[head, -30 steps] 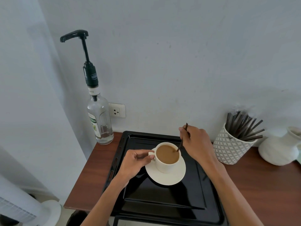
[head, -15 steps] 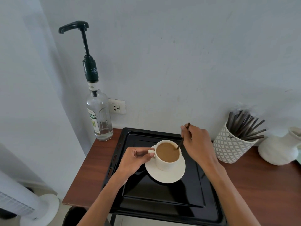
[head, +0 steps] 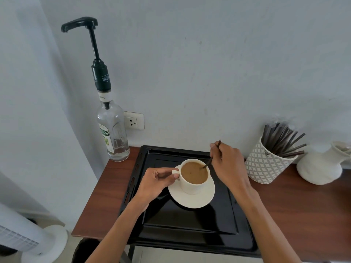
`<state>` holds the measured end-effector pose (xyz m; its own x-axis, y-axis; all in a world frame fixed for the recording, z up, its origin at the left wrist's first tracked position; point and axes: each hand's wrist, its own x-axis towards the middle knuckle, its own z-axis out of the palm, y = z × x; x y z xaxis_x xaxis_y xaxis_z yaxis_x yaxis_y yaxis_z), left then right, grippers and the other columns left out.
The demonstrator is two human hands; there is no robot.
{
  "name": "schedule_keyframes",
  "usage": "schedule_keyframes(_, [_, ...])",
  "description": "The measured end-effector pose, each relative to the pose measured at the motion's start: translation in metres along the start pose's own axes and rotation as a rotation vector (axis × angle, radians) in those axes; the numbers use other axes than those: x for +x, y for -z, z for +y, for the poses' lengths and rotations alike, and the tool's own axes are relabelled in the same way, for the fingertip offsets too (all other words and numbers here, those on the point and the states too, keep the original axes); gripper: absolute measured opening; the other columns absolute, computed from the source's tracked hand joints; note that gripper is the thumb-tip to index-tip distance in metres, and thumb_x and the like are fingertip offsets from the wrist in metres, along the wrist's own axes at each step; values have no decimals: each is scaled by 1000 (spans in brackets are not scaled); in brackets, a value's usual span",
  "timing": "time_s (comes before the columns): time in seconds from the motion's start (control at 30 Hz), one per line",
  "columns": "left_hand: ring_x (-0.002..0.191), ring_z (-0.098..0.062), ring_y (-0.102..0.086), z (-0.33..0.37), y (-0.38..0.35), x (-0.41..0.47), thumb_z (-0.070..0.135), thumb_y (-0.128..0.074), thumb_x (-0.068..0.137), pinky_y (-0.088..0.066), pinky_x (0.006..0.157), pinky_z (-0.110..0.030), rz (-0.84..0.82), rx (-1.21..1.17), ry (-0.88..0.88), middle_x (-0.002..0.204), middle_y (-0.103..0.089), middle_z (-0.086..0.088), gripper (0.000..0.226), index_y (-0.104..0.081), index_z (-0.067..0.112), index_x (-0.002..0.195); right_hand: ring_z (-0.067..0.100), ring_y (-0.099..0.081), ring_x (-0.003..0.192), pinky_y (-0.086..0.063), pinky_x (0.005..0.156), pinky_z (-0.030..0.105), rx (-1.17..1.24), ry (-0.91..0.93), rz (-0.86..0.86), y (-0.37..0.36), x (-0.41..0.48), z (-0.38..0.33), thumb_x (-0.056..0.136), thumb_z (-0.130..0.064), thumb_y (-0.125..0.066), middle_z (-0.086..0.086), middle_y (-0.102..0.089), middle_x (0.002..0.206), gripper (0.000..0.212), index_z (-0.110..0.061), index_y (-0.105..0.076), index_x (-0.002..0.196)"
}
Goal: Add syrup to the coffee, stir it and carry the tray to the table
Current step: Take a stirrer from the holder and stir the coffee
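Coffee (head: 193,172) fills a white cup (head: 191,184) sitting on a white saucer (head: 197,199), on the back half of a black tray (head: 190,223) on the wooden counter (head: 303,209). The right hand (head: 228,164) pinches a dark stir stick (head: 212,157), tilted, its lower end dipped in the coffee at the cup's right side. The left hand (head: 155,182) is closed on the cup's handle. Left of the tray, against the wall, stands the syrup bottle (head: 113,133) with its tall pump. To the right, a patterned holder (head: 266,164) of sticks, then a white jug (head: 321,166).
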<state>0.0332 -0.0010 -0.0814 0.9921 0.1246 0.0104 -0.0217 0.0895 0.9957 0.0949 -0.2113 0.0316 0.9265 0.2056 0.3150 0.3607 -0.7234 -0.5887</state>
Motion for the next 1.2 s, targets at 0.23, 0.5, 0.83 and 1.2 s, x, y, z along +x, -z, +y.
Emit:
schedule_keyframes(0.23, [108, -16, -76, 0, -1, 0, 21, -79, 87, -59, 95, -31, -1, -6, 28, 108, -82, 1, 20, -83, 28, 106, 21, -68, 57, -60, 71, 49, 243, -90, -108, -7, -14, 1, 106, -30, -49, 6, -69, 59, 39, -16, -63, 72])
schedule_keyframes(0.5, [105, -14, -77, 3, -3, -3, 32, -81, 79, -61, 88, -24, 4, -18, 30, 106, -83, 3, 24, -83, 31, 103, 19, -60, 53, -53, 60, 44, 0, 5, 5, 0, 0, -1, 106, -27, -49, -2, -61, 58, 36, -12, -61, 76])
schedule_keyframes(0.83, [106, -21, -77, 2, 1, -3, 38, -83, 75, -61, 92, -35, 3, -11, 17, 107, -82, -2, 32, -83, 26, 105, 18, -69, 59, -61, 70, 41, 222, -43, -98, -13, -5, -11, 106, -27, -51, 2, -70, 63, 33, -14, -66, 79])
schedule_keyframes(1.2, [106, -18, -77, 2, 1, -3, 30, -83, 79, -58, 99, -41, 22, 30, 38, 106, -83, -2, 29, -83, 23, 106, 23, -69, 58, -63, 68, 45, 303, -135, -167, -5, -17, -13, 105, -28, -50, 7, -72, 63, 35, -15, -66, 77])
